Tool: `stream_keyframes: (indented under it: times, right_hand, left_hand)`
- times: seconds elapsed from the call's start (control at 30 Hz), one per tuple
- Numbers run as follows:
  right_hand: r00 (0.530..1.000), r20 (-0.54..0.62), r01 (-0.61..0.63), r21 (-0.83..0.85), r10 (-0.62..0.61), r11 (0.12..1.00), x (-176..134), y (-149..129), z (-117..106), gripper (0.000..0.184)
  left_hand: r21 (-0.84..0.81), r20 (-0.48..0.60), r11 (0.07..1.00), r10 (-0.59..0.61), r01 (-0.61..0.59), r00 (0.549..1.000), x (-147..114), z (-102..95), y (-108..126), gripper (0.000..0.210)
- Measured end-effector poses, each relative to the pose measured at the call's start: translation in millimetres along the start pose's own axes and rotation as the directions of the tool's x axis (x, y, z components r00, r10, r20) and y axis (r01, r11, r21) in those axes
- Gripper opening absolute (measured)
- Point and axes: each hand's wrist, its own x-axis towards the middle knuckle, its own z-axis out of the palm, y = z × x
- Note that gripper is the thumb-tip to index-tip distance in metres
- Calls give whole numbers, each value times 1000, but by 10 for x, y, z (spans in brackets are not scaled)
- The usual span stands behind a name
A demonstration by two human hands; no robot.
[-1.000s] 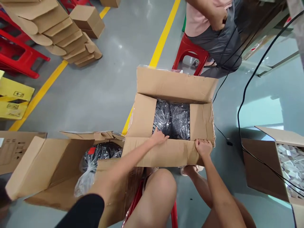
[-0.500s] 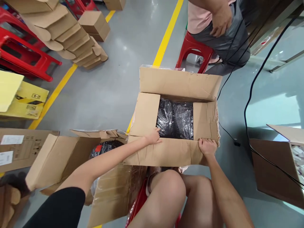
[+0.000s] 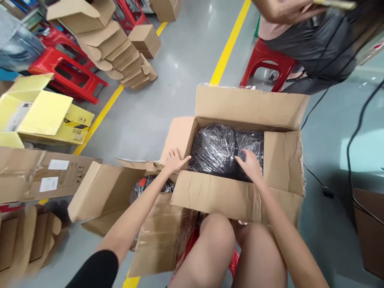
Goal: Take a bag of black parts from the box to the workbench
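Note:
An open cardboard box [image 3: 237, 196] stands in front of my knees, its flaps spread outward. Inside lie black items wrapped in clear plastic [image 3: 213, 149]. My left hand [image 3: 175, 161] presses the box's left flap [image 3: 179, 138], fingers spread, beside the left wrapped item. My right hand [image 3: 249, 163] reaches inside the box and rests flat on the right wrapped item [image 3: 251, 145]. Neither hand grips anything.
A second open box [image 3: 99, 192] with a plastic-wrapped black item [image 3: 144, 185] lies at my left. Stacked flat cartons [image 3: 117, 52], red stools [image 3: 67, 74] and yellow boxes [image 3: 39, 112] lie farther left. A seated person [image 3: 315, 44] on a red stool [image 3: 267, 66] is behind the box. Black cables [image 3: 354, 136] cross the floor at right.
The view has swung right and closer. My right hand left the near flap and went into the box onto the wrapped item. My left hand moved to the left flap, pushing it outward.

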Motion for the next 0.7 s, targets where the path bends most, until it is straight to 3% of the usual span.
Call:
stream_keyframes:
  times: [0.03, 0.1, 0.2, 0.3, 0.43, 0.53, 0.63, 0.7]
  right_hand:
    - [995, 36, 94, -2, -93, 996, 288, -201, 134, 57]
    - [989, 109, 104, -13, -102, 995, 890, -505, 402, 62]
    - [973, 190, -119, -87, 134, 989, 1600, -674, 685, 75]
    - [948, 209, -201, -196, 241, 960, 1845, -638, 763, 77]
    - [968, 226, -49, -246, 107, 968, 1609, -697, 655, 43]
    - [971, 237, 46, -231, 11, 972, 1251, -893, 523, 35]
    - [985, 172, 57, -185, -25, 981, 855, -1079, 431, 36]
    - [993, 110, 54, -144, -38, 988, 594, -1159, 403, 36]
  left_hand:
    - [-44, -29, 998, -55, 54, 998, 66, 145, 72, 109]
    - [-80, -126, 990, -126, 117, 984, 144, 368, 172, 101]
    - [-73, -246, 992, -120, 106, 962, 129, 522, 173, 84]
    - [-86, -260, 992, -113, 93, 959, 64, 544, 119, 82]
    - [-95, -248, 988, -142, 121, 958, 59, 540, 108, 83]
    - [-118, -148, 984, -148, 131, 978, 47, 453, 124, 86]
    - [-228, 36, 953, -198, 201, 980, 23, 159, 195, 89]
    - [-318, 16, 939, -131, 129, 991, 52, -143, 332, 78]
